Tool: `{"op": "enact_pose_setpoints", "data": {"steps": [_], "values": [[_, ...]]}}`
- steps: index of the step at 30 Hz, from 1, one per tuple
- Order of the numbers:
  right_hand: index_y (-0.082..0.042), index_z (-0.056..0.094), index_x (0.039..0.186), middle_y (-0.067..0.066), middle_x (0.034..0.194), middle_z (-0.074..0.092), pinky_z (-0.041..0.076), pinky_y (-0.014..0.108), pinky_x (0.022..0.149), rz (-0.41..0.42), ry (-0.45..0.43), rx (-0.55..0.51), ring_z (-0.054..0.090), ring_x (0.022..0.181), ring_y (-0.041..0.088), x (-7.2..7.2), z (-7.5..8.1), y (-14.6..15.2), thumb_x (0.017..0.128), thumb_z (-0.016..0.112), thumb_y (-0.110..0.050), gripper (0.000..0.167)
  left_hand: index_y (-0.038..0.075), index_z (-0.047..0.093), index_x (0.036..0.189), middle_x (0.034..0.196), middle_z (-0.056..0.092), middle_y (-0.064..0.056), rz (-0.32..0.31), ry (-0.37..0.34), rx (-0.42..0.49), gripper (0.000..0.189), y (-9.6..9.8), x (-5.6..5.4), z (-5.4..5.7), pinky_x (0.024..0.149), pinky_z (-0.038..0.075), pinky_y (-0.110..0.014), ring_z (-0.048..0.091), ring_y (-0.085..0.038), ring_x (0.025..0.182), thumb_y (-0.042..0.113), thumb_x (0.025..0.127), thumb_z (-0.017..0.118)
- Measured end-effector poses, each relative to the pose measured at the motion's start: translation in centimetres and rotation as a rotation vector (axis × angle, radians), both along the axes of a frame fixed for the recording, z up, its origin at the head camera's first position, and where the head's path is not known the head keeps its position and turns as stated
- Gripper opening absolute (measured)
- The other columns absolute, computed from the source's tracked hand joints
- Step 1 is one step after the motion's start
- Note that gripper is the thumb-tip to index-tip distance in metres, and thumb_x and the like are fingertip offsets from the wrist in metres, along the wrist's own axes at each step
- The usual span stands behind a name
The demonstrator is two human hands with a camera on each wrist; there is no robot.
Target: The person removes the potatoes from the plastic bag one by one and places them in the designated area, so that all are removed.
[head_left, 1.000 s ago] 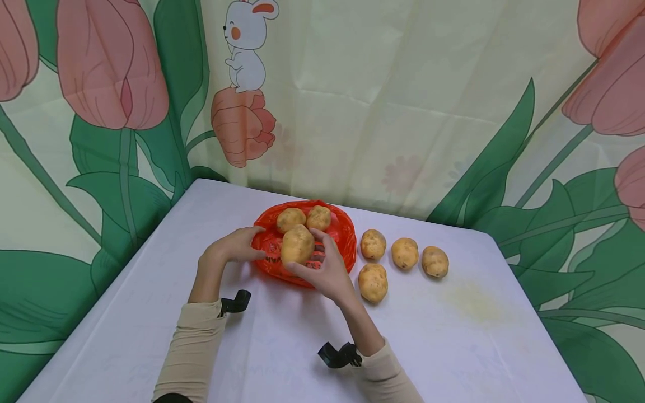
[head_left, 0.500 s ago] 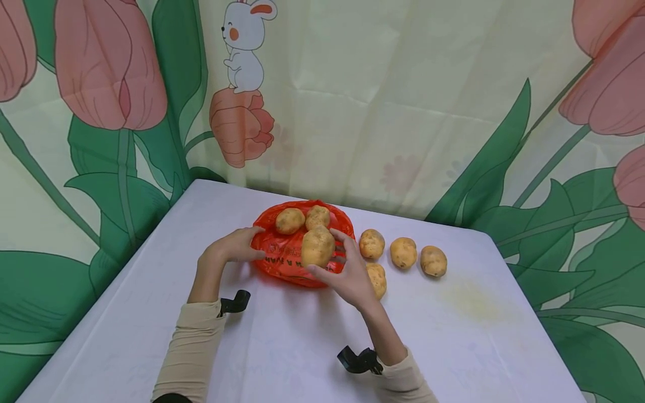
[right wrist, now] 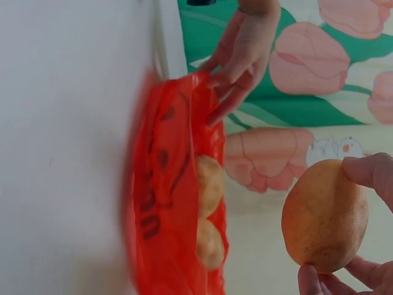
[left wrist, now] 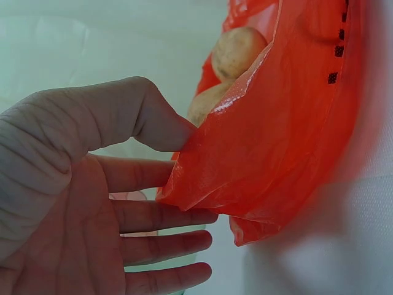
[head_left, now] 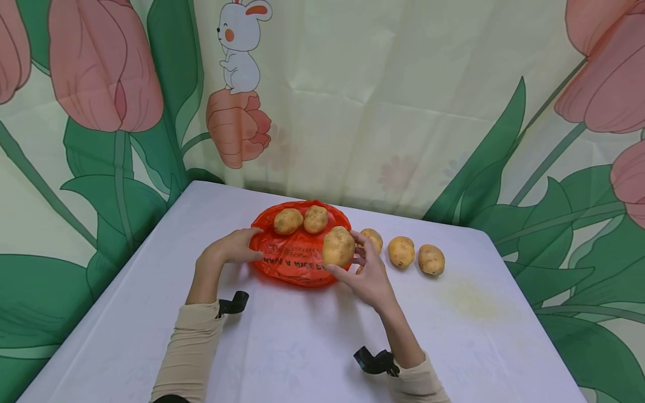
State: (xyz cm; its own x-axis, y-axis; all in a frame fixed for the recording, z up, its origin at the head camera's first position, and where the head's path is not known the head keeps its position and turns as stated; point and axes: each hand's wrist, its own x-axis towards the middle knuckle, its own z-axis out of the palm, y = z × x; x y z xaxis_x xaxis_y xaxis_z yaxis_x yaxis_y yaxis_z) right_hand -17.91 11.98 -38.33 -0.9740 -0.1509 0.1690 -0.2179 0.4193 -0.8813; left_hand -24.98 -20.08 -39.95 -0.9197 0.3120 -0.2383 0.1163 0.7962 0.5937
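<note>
A red plastic bag (head_left: 289, 268) with dark lettering lies spread open on the table. Two potatoes, a left one (head_left: 288, 222) and a right one (head_left: 316, 219), rest in its far part. At the bag's left edge, my left hand (head_left: 230, 247) pinches the rim between thumb and index finger; the other fingers (left wrist: 166, 246) extend straight. My right hand (head_left: 374, 281) holds a larger potato (head_left: 338, 247) above the bag's right side, thumb on one side and fingertips on the other, as the right wrist view shows.
Right of the bag, a row of potatoes sits on the white-covered table (head_left: 297, 341): a near-bag potato (head_left: 372, 239), a middle potato (head_left: 401, 252) and an end potato (head_left: 431, 259). Another is mostly hidden behind my right hand. A tulip-print curtain (head_left: 342, 112) hangs behind the table.
My right hand has carried the potato rightward, from over the bag's middle to its right edge. My left hand has stayed at the bag's left rim.
</note>
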Motion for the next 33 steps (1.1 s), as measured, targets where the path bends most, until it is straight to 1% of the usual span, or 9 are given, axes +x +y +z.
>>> {"op": "enact_pose_setpoints", "data": {"steps": [3, 6, 8, 13, 17, 25, 29, 31, 33], "values": [[-0.011, 0.039, 0.151, 0.011, 0.142, 0.049, 0.047, 0.053, 0.106, -0.014, 0.006, 0.002, 0.058, 0.12, 0.031, -0.1, 0.0, 0.7, 0.081, 0.088, -0.025, 0.087, -0.005, 0.037, 0.154, 0.154, 0.043, -0.028, -0.001, -0.003, -0.001, 0.072, 0.0, -0.1, -0.1, 0.116, 0.035, -0.061, 0.038, -0.044, 0.143, 0.025, 0.094, 0.066], [-0.011, 0.04, 0.151, 0.011, 0.141, 0.049, 0.046, 0.056, 0.107, -0.03, 0.005, 0.002, 0.058, 0.119, 0.031, -0.1, 0.0, 1.6, 0.08, 0.089, -0.024, 0.087, -0.004, 0.037, 0.154, 0.154, 0.043, -0.027, -0.007, 0.0, 0.0, 0.072, 0.0, -0.1, -0.2, 0.116, 0.034, -0.061, 0.038, -0.044, 0.143, 0.025, 0.095, 0.066], [-0.011, 0.039, 0.152, 0.01, 0.143, 0.048, 0.046, 0.056, 0.106, -0.04, 0.001, 0.013, 0.056, 0.12, 0.032, -0.1, 0.0, 2.1, 0.08, 0.089, -0.025, 0.088, -0.004, 0.037, 0.154, 0.154, 0.044, -0.027, -0.012, 0.004, 0.001, 0.072, 0.0, -0.1, -0.2, 0.117, 0.034, -0.06, 0.038, -0.043, 0.143, 0.025, 0.095, 0.065], [-0.012, 0.037, 0.154, 0.006, 0.151, 0.044, 0.049, 0.051, 0.105, -0.059, 0.023, 0.081, 0.05, 0.127, 0.03, -0.2, 0.3, 3.2, 0.081, 0.087, -0.025, 0.089, -0.004, 0.037, 0.154, 0.153, 0.044, -0.027, -0.015, 0.003, 0.001, 0.072, -0.1, -0.1, -0.3, 0.116, 0.034, -0.06, 0.039, -0.043, 0.143, 0.025, 0.095, 0.065], [-0.013, 0.037, 0.154, 0.006, 0.152, 0.043, 0.049, 0.049, 0.104, -0.067, 0.028, 0.114, 0.049, 0.128, 0.029, -0.3, 0.4, 4.1, 0.081, 0.087, -0.026, 0.089, -0.004, 0.037, 0.154, 0.154, 0.043, -0.027, -0.006, -0.008, 0.003, 0.072, -0.1, -0.2, -0.3, 0.115, 0.036, -0.061, 0.039, -0.043, 0.142, 0.025, 0.094, 0.066], [-0.007, 0.035, 0.154, 0.013, 0.15, 0.041, 0.049, 0.052, 0.105, -0.091, 0.007, 0.207, 0.048, 0.13, 0.033, -0.3, 0.2, 5.8, 0.083, 0.085, -0.029, 0.09, -0.003, 0.037, 0.154, 0.153, 0.044, -0.026, 0.002, -0.015, 0.006, 0.072, -0.1, -0.3, -0.4, 0.114, 0.038, -0.061, 0.04, -0.042, 0.142, 0.026, 0.095, 0.066], [-0.005, 0.037, 0.152, 0.015, 0.149, 0.041, 0.049, 0.053, 0.104, -0.096, 0.04, 0.207, 0.05, 0.128, 0.033, -0.3, 0.1, 6.7, 0.082, 0.087, -0.025, 0.088, -0.003, 0.038, 0.154, 0.153, 0.045, -0.025, 0.007, -0.019, 0.006, 0.072, -0.1, -0.3, -0.3, 0.113, 0.039, -0.06, 0.041, -0.042, 0.141, 0.026, 0.094, 0.067], [-0.005, 0.04, 0.15, 0.015, 0.146, 0.043, 0.05, 0.053, 0.102, -0.099, 0.067, 0.21, 0.051, 0.125, 0.031, -0.3, 0.0, 7.2, 0.081, 0.088, -0.023, 0.086, -0.002, 0.038, 0.154, 0.153, 0.045, -0.025, 0.011, -0.022, 0.006, 0.072, 0.0, -0.2, -0.2, 0.112, 0.04, -0.06, 0.041, -0.041, 0.14, 0.026, 0.095, 0.067], [-0.006, 0.041, 0.148, 0.014, 0.143, 0.045, 0.052, 0.048, 0.099, -0.108, 0.085, 0.231, 0.052, 0.123, 0.03, -0.3, -0.1, 7.7, 0.08, 0.089, -0.023, 0.085, -0.002, 0.038, 0.154, 0.153, 0.045, -0.025, 0.013, -0.026, 0.005, 0.073, 0.0, -0.3, -0.2, 0.111, 0.041, -0.06, 0.041, -0.041, 0.14, 0.026, 0.094, 0.067]]}}
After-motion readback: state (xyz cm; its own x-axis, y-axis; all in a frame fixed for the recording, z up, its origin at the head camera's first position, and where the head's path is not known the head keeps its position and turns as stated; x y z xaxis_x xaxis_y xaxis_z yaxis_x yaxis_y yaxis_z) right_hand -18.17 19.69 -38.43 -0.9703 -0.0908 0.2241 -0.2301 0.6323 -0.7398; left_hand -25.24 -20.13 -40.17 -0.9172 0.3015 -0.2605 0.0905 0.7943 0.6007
